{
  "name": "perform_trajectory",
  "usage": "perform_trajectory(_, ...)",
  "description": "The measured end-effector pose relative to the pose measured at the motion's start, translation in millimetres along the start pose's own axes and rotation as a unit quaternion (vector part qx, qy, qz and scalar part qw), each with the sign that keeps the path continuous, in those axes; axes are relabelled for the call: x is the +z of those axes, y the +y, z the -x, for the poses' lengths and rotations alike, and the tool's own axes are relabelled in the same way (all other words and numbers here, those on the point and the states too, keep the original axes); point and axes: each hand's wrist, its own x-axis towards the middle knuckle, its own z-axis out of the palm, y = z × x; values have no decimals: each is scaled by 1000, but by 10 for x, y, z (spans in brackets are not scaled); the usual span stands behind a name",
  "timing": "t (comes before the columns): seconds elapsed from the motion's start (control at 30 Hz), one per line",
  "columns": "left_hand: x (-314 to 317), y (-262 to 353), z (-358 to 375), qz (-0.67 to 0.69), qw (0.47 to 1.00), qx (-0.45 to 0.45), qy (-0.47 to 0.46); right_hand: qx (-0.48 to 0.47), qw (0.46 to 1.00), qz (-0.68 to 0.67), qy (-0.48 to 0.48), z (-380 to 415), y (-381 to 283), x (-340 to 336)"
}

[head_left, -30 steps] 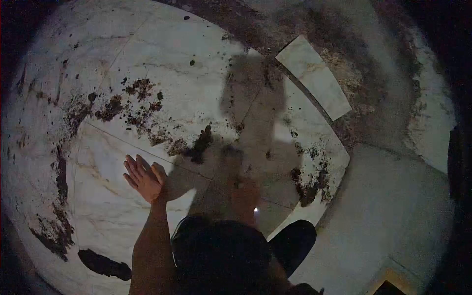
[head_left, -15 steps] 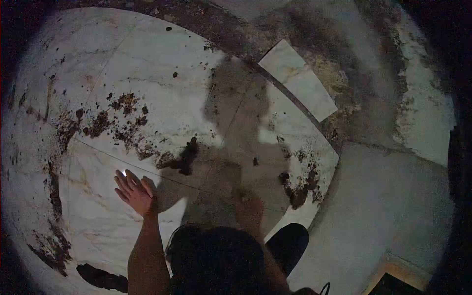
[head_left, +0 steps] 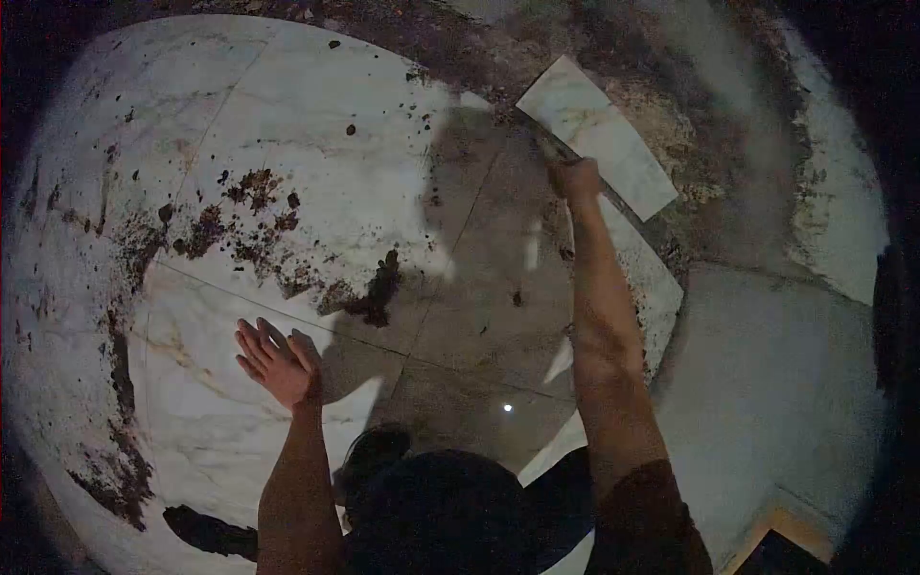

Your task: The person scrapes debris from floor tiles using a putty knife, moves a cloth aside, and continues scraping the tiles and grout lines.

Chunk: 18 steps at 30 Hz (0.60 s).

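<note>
My left hand (head_left: 278, 364) rests with its fingers outstretched on a pale, gold-veined marble-look floor tile (head_left: 206, 383). My right arm reaches far forward. At its end my right hand (head_left: 577, 179) is closed near the curved-looking outer edge of the tiled floor, right beside a cut strip of tile (head_left: 604, 129). Whatever the right fingers hold, if anything, is too dark to make out. Crumbs of dark brown dirt (head_left: 259, 192) lie scattered over the tiles, and a larger dark clump (head_left: 383, 287) sits between my hands.
Bare rough ground (head_left: 479, 38) runs along the far edge of the tiles. Grey slab (head_left: 757, 355) lies to the right, with a dark object (head_left: 781, 554) at lower right. My shadow covers the middle tiles, and a small bright spot shines there.
My right hand has moved from low in the middle, over the shaded tiles, forward and right to the edge by the tile strip. The left hand stays on the tile. The view has shifted slightly.
</note>
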Motion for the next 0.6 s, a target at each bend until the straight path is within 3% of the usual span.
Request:
perform_trajectory(0.07, 40, -53, 29, 2, 1000, -6, -17, -45, 998, 11, -31, 151, 46, -197)
perform_trajectory(0.17, 32, -49, 21, 1, 1000, -10, -23, -21, 991, 88, -101, 1746, 316, -290)
perform_trajectory(0.27, 68, -65, 22, 0, 1000, -4, -14, 113, 940, 128, -295, 3852, 383, -187)
perform_trajectory(0.3, 66, -54, 8, -4, 1000, -3, -14, 168, 904, 156, -361, 4313, 368, -162)
perform_trajectory(0.37, 23, -31, 15, -1, 1000, -18, -25, 192, 891, 150, -384, 4722, 866, 209)
perform_trajectory(0.47, 75, -69, 60, 3, 1000, -11, -15, 143, 964, 73, -213, 4169, 643, 26)
perform_trajectory(0.57, 107, -93, 62, -21, 999, 24, 14, -10, 997, 71, 15, 2447, 904, 355)
perform_trajectory(0.6, 131, -100, 55, -21, 1000, 16, 15, -18, 994, 91, 50, 1848, 907, 370)
